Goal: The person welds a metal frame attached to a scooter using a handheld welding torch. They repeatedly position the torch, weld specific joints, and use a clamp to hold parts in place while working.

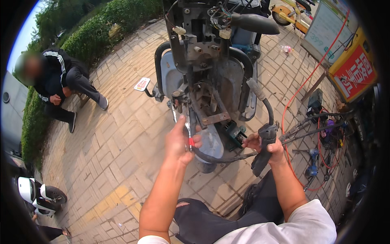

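Before me stands a stripped electric scooter (pixel 205 53), its frame and wiring bare. My left hand (pixel 178 140) is closed around a slim silver metal piece with a red part (pixel 191 141), just beside the scooter's steering column; its exact kind is partly hidden by the fingers and blur. At the right, my right hand (pixel 271 149) grips a black handlebar grip (pixel 262 159) with a switch housing (pixel 268 131) above it. From there a dark bent tube rises to a worn grey end (pixel 255 88). A thick black cable (pixel 225 159) runs between the two hands.
Right of me, a blue power tool (pixel 312 162), a red hose (pixel 286 118) and several cables lie on the brick paving. A red-and-yellow sign (pixel 353 73) stands behind them. At the left a person (pixel 61 81) sits by a hedge; a white scooter (pixel 36 195) is parked nearer.
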A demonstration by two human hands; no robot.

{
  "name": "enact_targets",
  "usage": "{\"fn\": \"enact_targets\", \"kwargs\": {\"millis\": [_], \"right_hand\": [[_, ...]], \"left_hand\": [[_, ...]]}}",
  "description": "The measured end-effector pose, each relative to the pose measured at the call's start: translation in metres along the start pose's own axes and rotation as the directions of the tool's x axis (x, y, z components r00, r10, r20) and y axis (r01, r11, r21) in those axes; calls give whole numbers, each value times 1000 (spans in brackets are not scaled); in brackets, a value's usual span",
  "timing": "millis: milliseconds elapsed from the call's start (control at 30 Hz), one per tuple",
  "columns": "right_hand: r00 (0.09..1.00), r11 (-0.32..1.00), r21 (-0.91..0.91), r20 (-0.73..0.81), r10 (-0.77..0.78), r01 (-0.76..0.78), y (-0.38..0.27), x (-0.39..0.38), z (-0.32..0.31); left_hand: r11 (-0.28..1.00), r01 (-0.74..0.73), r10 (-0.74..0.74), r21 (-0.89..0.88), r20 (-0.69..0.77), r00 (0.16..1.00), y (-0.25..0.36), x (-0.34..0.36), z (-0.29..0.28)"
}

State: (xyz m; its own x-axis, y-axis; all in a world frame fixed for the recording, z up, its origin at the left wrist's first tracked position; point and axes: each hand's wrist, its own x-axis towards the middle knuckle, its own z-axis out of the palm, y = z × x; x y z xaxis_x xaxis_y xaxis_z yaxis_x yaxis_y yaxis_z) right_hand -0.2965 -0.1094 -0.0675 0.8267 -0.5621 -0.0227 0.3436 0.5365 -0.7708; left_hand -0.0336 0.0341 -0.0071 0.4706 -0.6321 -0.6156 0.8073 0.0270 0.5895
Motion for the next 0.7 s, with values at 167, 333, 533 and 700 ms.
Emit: {"fn": "enact_targets", "kwargs": {"millis": [167, 333, 533, 700], "right_hand": [[954, 930, -221, -141, 265, -292, -75, -31, 71], [868, 796, -348, -157, 471, -495, -144, -71, 128], [981, 313, -938, -99, 168, -149, -184, -103, 153], [934, 26, -939, -339, 116, -344, -206, -140, 159]], "left_hand": [[967, 250, -248, 40, -45, 968, 48, -3, 1], [900, 423, -426, 102, 9, 904, 97, 10, -13], [924, 365, -362, 114, -47, 931, 81, 5, -15], [952, 298, -295, 64, -49, 954, 58, 3, -9]]}}
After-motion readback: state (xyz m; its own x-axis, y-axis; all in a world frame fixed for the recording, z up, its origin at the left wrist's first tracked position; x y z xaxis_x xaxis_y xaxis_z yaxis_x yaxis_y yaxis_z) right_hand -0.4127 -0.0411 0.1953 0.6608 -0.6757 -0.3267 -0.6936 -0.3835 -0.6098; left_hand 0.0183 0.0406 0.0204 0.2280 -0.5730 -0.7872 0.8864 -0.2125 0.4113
